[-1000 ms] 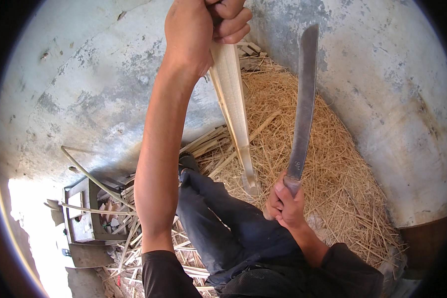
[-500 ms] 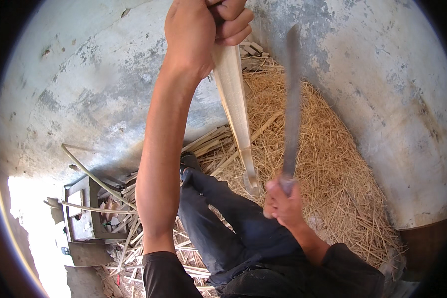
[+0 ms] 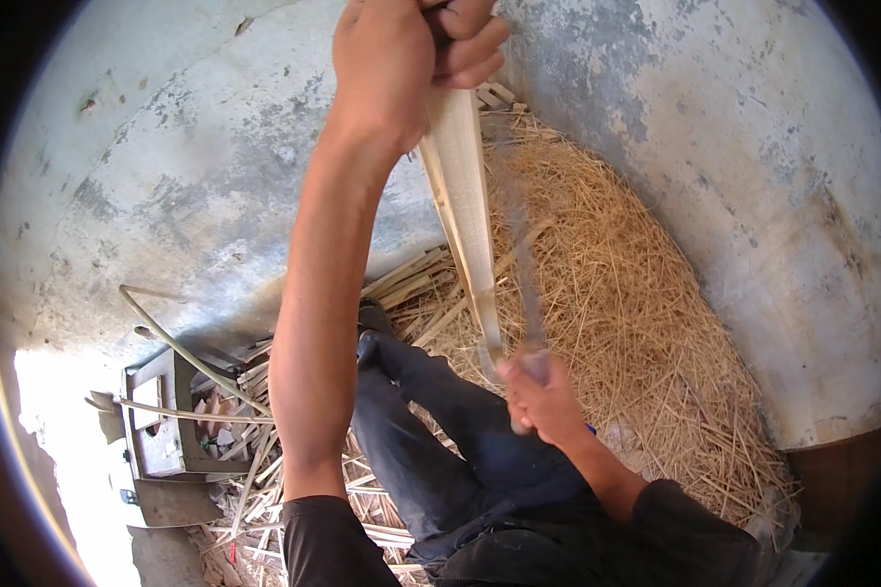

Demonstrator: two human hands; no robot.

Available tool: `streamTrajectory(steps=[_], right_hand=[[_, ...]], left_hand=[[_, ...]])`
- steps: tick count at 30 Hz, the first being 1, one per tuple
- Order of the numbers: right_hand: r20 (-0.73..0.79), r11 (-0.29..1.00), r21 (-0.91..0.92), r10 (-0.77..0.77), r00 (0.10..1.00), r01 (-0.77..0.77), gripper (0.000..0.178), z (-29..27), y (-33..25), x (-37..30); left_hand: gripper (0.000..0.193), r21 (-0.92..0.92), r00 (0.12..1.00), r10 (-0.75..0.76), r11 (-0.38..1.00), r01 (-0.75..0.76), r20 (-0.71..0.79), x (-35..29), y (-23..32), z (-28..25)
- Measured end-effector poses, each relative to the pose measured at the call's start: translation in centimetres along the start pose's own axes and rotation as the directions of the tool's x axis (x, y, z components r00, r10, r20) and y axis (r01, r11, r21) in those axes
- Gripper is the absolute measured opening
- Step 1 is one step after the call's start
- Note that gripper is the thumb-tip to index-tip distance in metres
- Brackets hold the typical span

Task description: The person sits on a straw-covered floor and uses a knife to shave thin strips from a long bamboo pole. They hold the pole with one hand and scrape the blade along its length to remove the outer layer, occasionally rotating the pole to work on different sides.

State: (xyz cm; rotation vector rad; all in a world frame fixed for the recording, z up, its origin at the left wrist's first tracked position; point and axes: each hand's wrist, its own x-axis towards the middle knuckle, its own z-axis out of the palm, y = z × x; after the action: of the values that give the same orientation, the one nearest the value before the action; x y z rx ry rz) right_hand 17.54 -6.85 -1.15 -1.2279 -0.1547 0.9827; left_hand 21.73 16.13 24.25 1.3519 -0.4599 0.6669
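Observation:
My left hand (image 3: 392,73), raised at the top of the view, is closed around the upper end of a long pale piece of wood (image 3: 468,205). The wood hangs down nearly upright and looks narrower toward its lower end, just left of my right hand. My right hand (image 3: 546,399) grips the handle of a long knife (image 3: 527,269). Its blade is smeared by motion and points up, close to the right side of the wood. Whether blade and wood touch, I cannot tell.
A heap of thin wood shavings (image 3: 617,284) spreads over the floor. Split sticks (image 3: 411,279) lie against the stained wall (image 3: 206,176). At the left stands an open box (image 3: 162,430) with scraps inside, a bent pole (image 3: 191,354) crossing it. My legs (image 3: 411,450) stretch out below.
The knife has swung left, its blade now closer to the wood. My right hand has shifted slightly left with it. My left hand and the wood have moved slightly right.

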Motion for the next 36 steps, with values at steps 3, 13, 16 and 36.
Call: streamTrajectory(steps=[3, 13, 16, 36], right_hand=[[0.142, 0.973, 0.008, 0.228, 0.963, -0.232, 0.024, -3.5, 3.3, 2.3], [0.131, 0.977, 0.175, -0.145, 0.981, 0.121, 0.027, -2.0, -0.7, 0.2], [0.161, 0.976, 0.148, -0.181, 0.97, 0.157, 0.026, -2.1, 0.4, 0.6], [0.173, 0.984, 0.072, 0.148, 0.974, -0.162, 0.028, -3.4, 2.9, 1.3]], left_hand=[[0.056, 0.027, 0.996, 0.024, 0.999, -0.021, -0.081, 0.0, 0.0, -0.4], [0.057, 0.057, 0.995, 0.048, 0.997, -0.043, -0.091, 0.6, -1.0, -0.5], [0.058, 0.001, 0.999, 0.037, 0.999, -0.037, -0.012, 0.5, -0.9, -0.7], [0.059, -0.103, 0.997, -0.034, 0.994, 0.027, -0.069, -0.1, 0.2, -0.4]])
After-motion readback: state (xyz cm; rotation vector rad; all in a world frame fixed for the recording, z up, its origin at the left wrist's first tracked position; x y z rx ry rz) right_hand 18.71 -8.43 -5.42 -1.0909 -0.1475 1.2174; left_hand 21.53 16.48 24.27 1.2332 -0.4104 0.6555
